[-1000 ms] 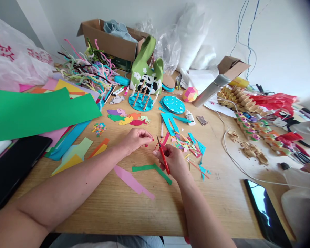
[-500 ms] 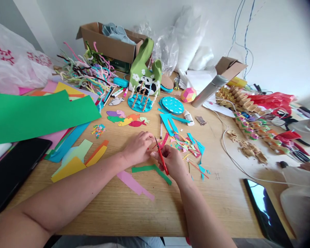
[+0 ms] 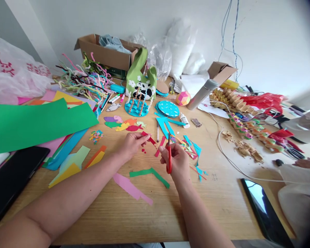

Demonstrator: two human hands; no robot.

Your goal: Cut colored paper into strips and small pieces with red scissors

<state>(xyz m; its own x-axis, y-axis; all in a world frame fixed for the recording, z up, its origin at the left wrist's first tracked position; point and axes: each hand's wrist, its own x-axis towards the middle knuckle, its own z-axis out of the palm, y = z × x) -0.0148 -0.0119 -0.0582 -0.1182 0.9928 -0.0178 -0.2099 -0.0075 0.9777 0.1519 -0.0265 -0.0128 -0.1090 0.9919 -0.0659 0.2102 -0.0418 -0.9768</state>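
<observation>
Pinched in my left hand [image 3: 132, 144] is a narrow strip of red paper [image 3: 152, 140]. Small red paper pieces [image 3: 144, 151] lie on the table just below it. My right hand [image 3: 177, 159] is closed around red-handled scissors [image 3: 169, 156], blades pointing away from me and apart from the strip. Colourful paper scraps [image 3: 192, 146] are scattered beyond and to the right of the scissors. Several cut-out paper fish [image 3: 122, 123] lie past my left hand, with a little heap of tiny coloured paper bits [image 3: 95, 136] to their left. A bent green strip [image 3: 150, 171] and a pink strip [image 3: 130, 187] lie nearer me.
Large green paper [image 3: 41, 124] tops a stack of coloured sheets at left, beside a black device [image 3: 18, 175]. A green panda bag [image 3: 139, 79], a grey bottle [image 3: 203, 93] and a cardboard box [image 3: 103, 51] stand behind. A phone [image 3: 263, 206] lies at right, near another person's hand [image 3: 307, 164].
My hands have moved apart: the left drew back leftward with the red strip, the right moved slightly right with the scissors. Small red pieces now show on the table. The view tilted slightly upward.
</observation>
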